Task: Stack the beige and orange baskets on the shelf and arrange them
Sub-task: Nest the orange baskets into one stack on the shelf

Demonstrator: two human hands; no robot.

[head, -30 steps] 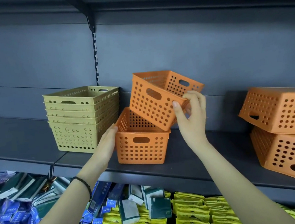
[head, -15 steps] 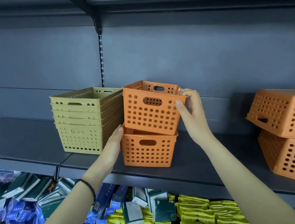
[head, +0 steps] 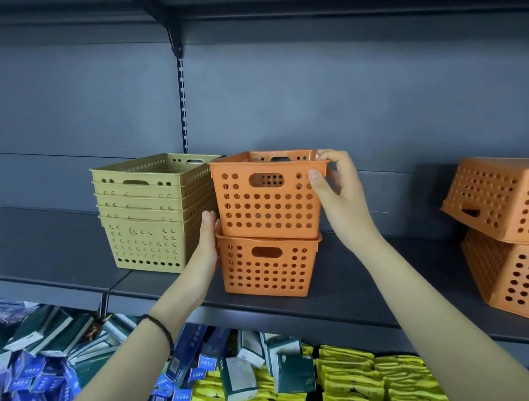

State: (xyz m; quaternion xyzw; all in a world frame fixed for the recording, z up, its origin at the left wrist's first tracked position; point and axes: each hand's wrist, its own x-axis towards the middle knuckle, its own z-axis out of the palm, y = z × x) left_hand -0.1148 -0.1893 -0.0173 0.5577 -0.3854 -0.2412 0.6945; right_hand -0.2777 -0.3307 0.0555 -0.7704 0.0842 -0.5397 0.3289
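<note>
An upright orange basket [head: 266,200] sits in the mouth of a second orange basket [head: 267,266] on the dark shelf [head: 359,291]. My right hand [head: 335,191] pinches the upper basket's right rim corner between thumb and fingers. The flat fingers of my left hand [head: 205,246] press against the left side of the lower basket, at the seam between the two. Just left of them stands a nested stack of several beige baskets [head: 153,215], close beside the orange pair.
Two more orange baskets [head: 513,237] lie tipped over, one on the other, at the shelf's right end. Below the shelf are piles of blue boxes [head: 34,392], green-and-white packs [head: 269,364] and yellow packets [head: 382,381]. Another shelf overhangs above.
The upper orange basket, tilted and held high a second ago, has been levelled and lowered into the lower one. My left hand has stayed at the lower basket's left side.
</note>
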